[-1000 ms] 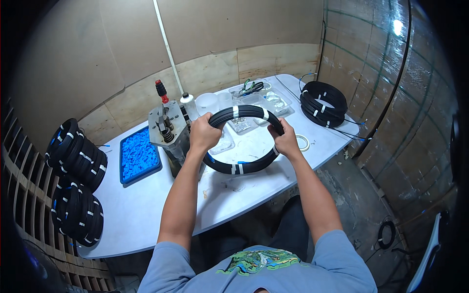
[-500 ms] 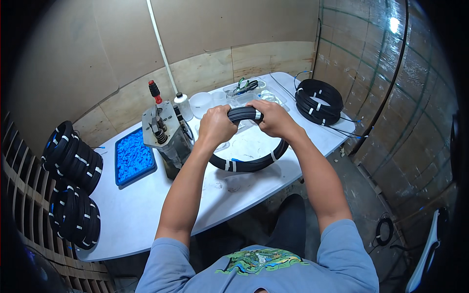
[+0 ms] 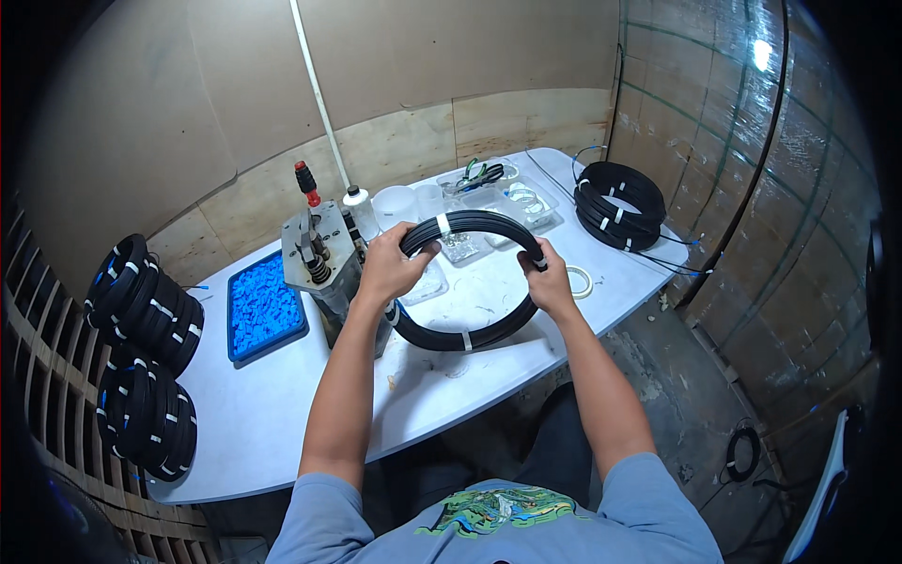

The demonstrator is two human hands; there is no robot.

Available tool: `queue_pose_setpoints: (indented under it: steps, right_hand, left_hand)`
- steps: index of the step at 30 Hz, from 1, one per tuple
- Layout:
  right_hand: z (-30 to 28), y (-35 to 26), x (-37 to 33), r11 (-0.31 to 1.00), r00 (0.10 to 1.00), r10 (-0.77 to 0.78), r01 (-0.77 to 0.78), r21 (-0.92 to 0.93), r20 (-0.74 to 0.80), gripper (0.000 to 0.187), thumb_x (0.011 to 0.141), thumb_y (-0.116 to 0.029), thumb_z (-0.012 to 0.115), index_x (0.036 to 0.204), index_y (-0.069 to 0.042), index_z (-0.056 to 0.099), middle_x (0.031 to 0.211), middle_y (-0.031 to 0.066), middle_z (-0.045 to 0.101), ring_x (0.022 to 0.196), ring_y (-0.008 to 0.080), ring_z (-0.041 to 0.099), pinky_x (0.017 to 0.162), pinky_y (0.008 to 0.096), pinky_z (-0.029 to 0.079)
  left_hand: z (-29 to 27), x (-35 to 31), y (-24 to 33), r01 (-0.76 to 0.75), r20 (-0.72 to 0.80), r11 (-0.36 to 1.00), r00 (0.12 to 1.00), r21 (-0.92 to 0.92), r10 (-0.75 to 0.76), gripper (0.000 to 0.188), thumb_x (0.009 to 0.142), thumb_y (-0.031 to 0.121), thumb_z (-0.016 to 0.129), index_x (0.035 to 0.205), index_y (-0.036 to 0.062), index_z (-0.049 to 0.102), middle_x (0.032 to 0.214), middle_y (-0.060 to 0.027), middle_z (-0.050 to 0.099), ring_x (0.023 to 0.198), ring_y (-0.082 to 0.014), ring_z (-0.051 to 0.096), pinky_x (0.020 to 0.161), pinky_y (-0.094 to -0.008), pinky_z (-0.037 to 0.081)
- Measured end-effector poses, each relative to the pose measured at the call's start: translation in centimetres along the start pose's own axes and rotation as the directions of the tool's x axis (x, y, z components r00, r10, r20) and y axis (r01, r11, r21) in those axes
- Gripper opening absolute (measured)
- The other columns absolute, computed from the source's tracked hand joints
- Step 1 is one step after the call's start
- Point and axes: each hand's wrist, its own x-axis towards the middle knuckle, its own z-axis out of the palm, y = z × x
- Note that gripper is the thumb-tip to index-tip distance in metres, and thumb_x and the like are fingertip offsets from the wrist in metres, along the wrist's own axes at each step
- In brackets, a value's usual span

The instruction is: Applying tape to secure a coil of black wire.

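Between my hands, above the white table, is a coil of black cable bound with white tape bands. My left hand wraps round the coil's upper left side, thumb on the inside. On its upper right side, my right hand grips the coil with curled fingers. The ring is tilted so its opening shows, with the tabletop visible through it. A blue cable end shows at the coil's left, below my left hand. A roll of white tape lies just right of my right hand.
A metal press with a red-handled lever stands left of my hands, beside a blue tray of small blue parts. Stacked black coils sit far left, another stack far right. Behind are a white bottle and clear boxes.
My hands have moved apart along the coil, the left one leftward and the right one lower. The ring has turned and opened toward view, and the tape roll is now uncovered.
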Motion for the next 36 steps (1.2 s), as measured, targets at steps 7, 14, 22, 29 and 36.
queue_pose_setpoints:
  steps: [7, 14, 22, 29, 36]
  right_hand:
    - [0.6, -7.3, 2.2, 0.883, 0.917, -0.357, 0.394, -0.255, 0.179, 0.033, 0.082, -0.01, 0.078, 0.111, -0.004, 0.065, 0.095, 0.0137, 0.072, 0.089, 0.0306, 0.071, 0.079, 0.0376, 0.054]
    - [0.0, -8.6, 2.2, 0.847, 0.935, -0.227, 0.328, -0.418, 0.274, 0.022, 0.087, -0.007, 0.07, 0.107, -0.003, 0.063, 0.091, 0.0211, 0.071, 0.087, 0.0389, 0.07, 0.075, 0.0422, 0.053]
    - [0.3, -8.7, 1.0, 0.846, 0.955, -0.22, 0.287, -0.45, 0.197, 0.025, 0.085, -0.004, 0.066, 0.109, -0.004, 0.063, 0.09, 0.0245, 0.07, 0.086, 0.0435, 0.067, 0.075, 0.0482, 0.053]
    - [-1.2, -1.8, 0.3, 0.995, 0.994, -0.07, 0.063, -0.073, -0.087, 0.015, 0.095, -0.017, 0.069, 0.102, -0.004, 0.064, 0.07, -0.0008, 0.056, 0.058, 0.0114, 0.051, 0.055, 0.0279, 0.04]
    - [0.9, 3.9, -2.2, 0.951, 0.968, 0.181, -0.126, 0.284, -0.176, 0.022, 0.099, -0.027, 0.067, 0.099, -0.006, 0.061, 0.069, -0.003, 0.052, 0.057, 0.008, 0.048, 0.054, 0.0255, 0.039]
  left_hand:
    - [1.0, 0.8, 0.3, -0.006, 0.001, 0.973, 1.0, 0.232, 0.006, 0.026, 0.081, 0.021, 0.08, 0.087, -0.0011, 0.067, 0.077, -0.0204, 0.07, 0.068, -0.0348, 0.069, 0.064, -0.0425, 0.053]
    - [1.2, 1.8, 0.0, -0.039, 0.057, 0.983, 0.998, 0.179, 0.029, 0.027, 0.082, 0.022, 0.079, 0.085, -0.0011, 0.066, 0.077, -0.0233, 0.068, 0.072, -0.0396, 0.067, 0.065, -0.0451, 0.051]
    - [1.2, 1.6, -0.4, -0.068, 0.04, 0.997, 0.997, -0.022, 0.069, 0.032, 0.08, 0.026, 0.083, 0.099, 0.0033, 0.07, 0.084, -0.016, 0.073, 0.076, -0.0311, 0.071, 0.071, -0.0399, 0.053]
    - [4.0, -4.6, -4.2, 0.243, -0.26, 0.959, 0.926, -0.145, -0.274, 0.038, 0.08, 0.031, 0.081, 0.101, 0.0029, 0.066, 0.075, -0.0096, 0.069, 0.075, -0.0258, 0.069, 0.074, -0.0366, 0.053]
    - [3.8, -3.6, -3.4, 0.059, -0.423, 0.998, 0.904, -0.03, -0.066, 0.024, 0.082, 0.006, 0.076, 0.104, 0.0012, 0.068, 0.108, -0.0173, 0.061, 0.102, -0.0296, 0.065, 0.082, -0.0385, 0.053]
